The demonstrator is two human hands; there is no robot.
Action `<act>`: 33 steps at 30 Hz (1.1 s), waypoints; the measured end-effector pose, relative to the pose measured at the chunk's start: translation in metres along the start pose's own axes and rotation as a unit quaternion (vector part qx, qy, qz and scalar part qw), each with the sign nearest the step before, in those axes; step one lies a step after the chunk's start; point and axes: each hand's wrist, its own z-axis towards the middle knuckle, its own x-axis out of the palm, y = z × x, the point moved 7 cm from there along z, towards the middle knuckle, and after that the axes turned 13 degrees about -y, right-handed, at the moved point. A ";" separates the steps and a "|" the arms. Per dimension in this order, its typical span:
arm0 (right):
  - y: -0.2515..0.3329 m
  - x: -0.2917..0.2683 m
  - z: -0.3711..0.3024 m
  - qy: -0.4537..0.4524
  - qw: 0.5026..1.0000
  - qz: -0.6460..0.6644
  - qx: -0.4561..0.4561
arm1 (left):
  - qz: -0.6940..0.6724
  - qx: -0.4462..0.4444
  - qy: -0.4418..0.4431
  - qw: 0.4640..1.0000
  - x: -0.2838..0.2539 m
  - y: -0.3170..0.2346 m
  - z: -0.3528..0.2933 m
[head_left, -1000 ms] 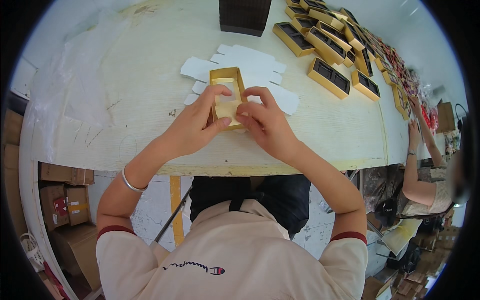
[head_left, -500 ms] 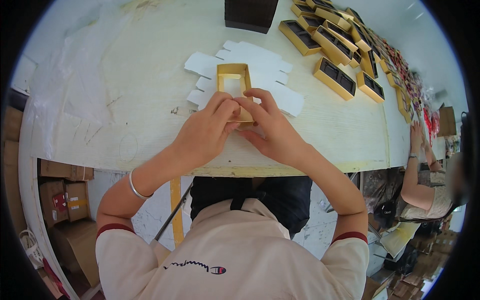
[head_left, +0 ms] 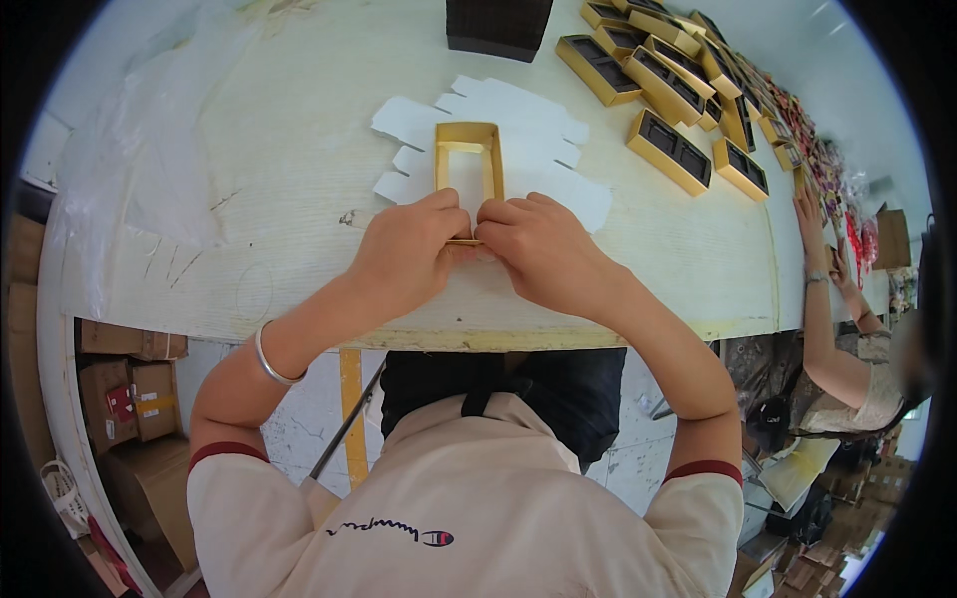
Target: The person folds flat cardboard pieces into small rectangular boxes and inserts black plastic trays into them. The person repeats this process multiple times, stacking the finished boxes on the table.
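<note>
A small gold cardboard box (head_left: pixel 468 132), open at the top with a pale inside, lies before me over flat white card blanks (head_left: pixel 543 140). My left hand (head_left: pixel 414 244) grips the left part of its near end wall, fingers curled over the edge. On the other side my right hand (head_left: pixel 543 244) pinches the right part of that same wall. Both hands nearly meet there, and their fingers hide most of the near end. The box's far end and long sides show uncovered.
Several gold boxes with black inserts (head_left: pixel 668 152) are piled at the far right. A black box (head_left: pixel 495 30) stands at the far edge. Clear plastic sheeting (head_left: pixel 150 169) lies at left. Another person's hands (head_left: pixel 812 224) work at the right end of the table.
My right hand has turned over, its fingers now curled down over the near wall instead of spread apart. My left fingers have shifted slightly along the wall. The other person's arm has moved up.
</note>
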 end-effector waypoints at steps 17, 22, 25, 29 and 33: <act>-0.160 -0.110 0.132 -0.319 0.895 -0.305 -0.068 | 0.126 0.119 -0.038 0.984 -0.040 -0.009 0.033; -0.199 -0.094 0.171 -0.071 0.927 -0.357 0.088 | 0.047 -0.018 -0.013 0.999 -0.042 0.028 0.019; -0.212 -0.101 0.172 -0.105 0.944 -0.307 0.061 | -0.024 -0.039 -0.011 0.999 -0.039 0.036 0.018; -0.190 -0.125 0.169 -0.178 0.949 -0.241 0.102 | -0.034 -0.013 0.003 0.999 -0.034 0.034 0.029; -0.150 -0.156 0.153 -0.287 0.936 -0.061 0.197 | -0.037 -0.030 0.018 0.999 -0.032 0.032 0.030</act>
